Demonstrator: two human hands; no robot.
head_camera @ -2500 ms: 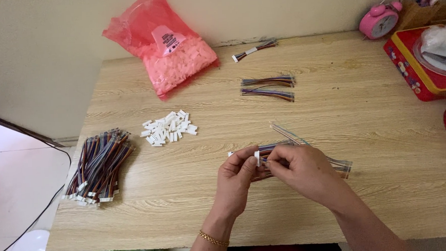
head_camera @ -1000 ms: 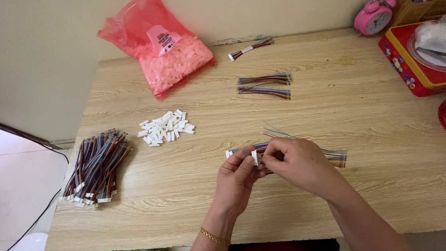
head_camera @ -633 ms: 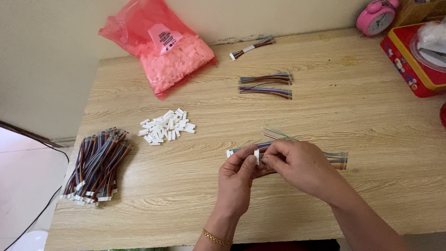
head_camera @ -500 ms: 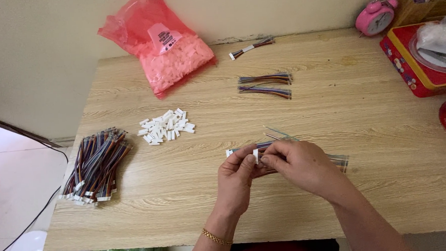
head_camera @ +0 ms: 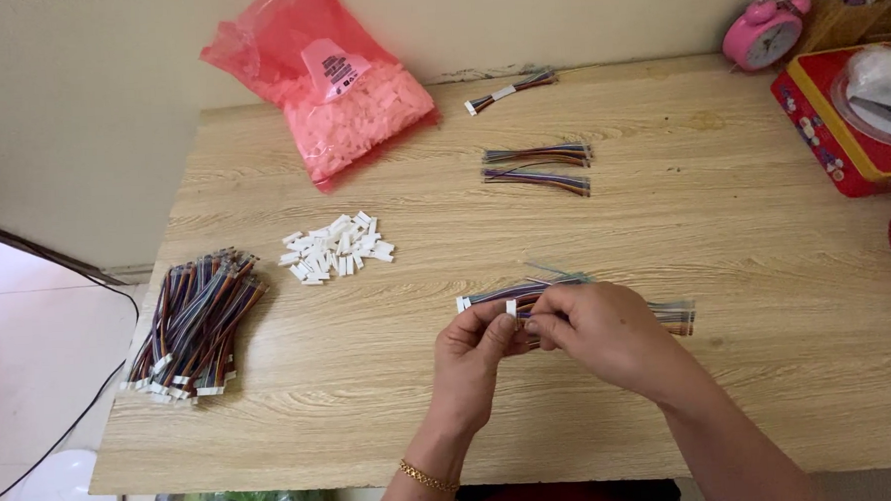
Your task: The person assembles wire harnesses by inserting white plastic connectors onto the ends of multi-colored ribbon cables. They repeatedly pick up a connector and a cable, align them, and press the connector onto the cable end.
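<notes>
Multicoloured thin wires with a small white plastic connector (head_camera: pixel 511 307) sit pinched between our two hands just above the pale wood-grain table (head_camera: pixel 752 387). Our left hand (head_camera: pixel 475 351), a gold bracelet on its wrist, has its fingers curled shut on the connector end; our right hand (head_camera: pixel 599 332) closes thumb and forefinger on the same wires, whose free ends (head_camera: pixel 674 317) trail out to the right. Just beyond lies another short wire set with a white tip (head_camera: pixel 488 296).

Judging by the piles, we are partway through: a thick stack of finished striped wire harnesses (head_camera: pixel 196 323) rests at the left edge, while a loose heap of small white plastic housings (head_camera: pixel 335 250) and two flat wire bundles (head_camera: pixel 537 168) wait farther back. Behind them slumps a glossy pink plastic bag of white parts (head_camera: pixel 333 90), and a single harness (head_camera: pixel 509 89) lies near the wall.
</notes>
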